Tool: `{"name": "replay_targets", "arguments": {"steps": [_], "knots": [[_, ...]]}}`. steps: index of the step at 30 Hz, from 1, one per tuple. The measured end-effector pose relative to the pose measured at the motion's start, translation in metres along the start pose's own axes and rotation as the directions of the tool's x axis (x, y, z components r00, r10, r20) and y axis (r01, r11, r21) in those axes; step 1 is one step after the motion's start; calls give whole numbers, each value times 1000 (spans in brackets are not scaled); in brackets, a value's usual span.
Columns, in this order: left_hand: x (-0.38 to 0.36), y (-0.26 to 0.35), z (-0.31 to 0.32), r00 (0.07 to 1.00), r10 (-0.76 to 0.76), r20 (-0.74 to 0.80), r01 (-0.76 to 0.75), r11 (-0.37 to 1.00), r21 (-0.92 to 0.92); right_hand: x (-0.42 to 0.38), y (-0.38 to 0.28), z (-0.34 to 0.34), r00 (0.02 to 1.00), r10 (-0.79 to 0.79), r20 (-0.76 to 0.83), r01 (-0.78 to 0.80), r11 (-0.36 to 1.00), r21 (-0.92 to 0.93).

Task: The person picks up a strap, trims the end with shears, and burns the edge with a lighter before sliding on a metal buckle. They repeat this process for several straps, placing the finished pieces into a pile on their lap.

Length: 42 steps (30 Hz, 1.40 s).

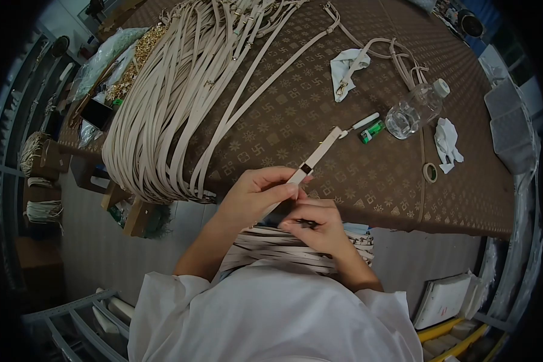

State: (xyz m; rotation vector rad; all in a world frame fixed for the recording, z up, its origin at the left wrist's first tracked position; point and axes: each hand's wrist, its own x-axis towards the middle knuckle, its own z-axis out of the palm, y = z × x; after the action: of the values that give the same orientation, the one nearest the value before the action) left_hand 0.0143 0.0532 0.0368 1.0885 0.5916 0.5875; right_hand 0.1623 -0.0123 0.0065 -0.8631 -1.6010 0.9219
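Our left hand (pixel 256 196) pinches a pale strap (pixel 323 152) between thumb and fingers, its far part slanting away over the table (pixel 265 148). A dark band crosses it just beyond our fingertips. Our right hand (pixel 323 224), close beside the strap's near part, is curled around a small dark thing (pixel 308 223), too hidden for us to name. Below the strap, a bundle (pixel 271 248) of similar pale lengths lies across our lap.

To the right of the strap, we see a tape roll (pixel 429 173) and, past it, a crumpled rag (pixel 447 145). Near the strap's far end, a white stick (pixel 366 120) and a green lighter (pixel 373 131) lie side by side, with a clear bottle (pixel 417 110) standing beyond them. Left of the strap, a large pile (pixel 157 123) of pale straps hangs over the table edge. Farther out from our strap is a second rag (pixel 346 67), with a clasped strap end (pixel 342 87) across it.
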Motion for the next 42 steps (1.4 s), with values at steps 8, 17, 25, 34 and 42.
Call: {"name": "replay_targets", "arguments": {"steps": [8,17,25,34,42], "knots": [[-22,6,11,995,-99,-25,100,994,31,10,-24,-9,752,525,-398,-333,824,458],[-39,-6,7,993,-121,14,121,992,39,18,-29,-18,665,574,-477,-230,766,600],[-22,-17,16,762,642,79,-392,361,846,12,-25,-13,680,588,-438,-186,717,672],[-35,3,18,989,-141,-43,144,986,84,7,-22,-7,712,529,-462,-113,735,669],[-37,5,17,994,-107,-33,109,991,78,6,-31,6,776,513,-367,-283,803,525]]}}
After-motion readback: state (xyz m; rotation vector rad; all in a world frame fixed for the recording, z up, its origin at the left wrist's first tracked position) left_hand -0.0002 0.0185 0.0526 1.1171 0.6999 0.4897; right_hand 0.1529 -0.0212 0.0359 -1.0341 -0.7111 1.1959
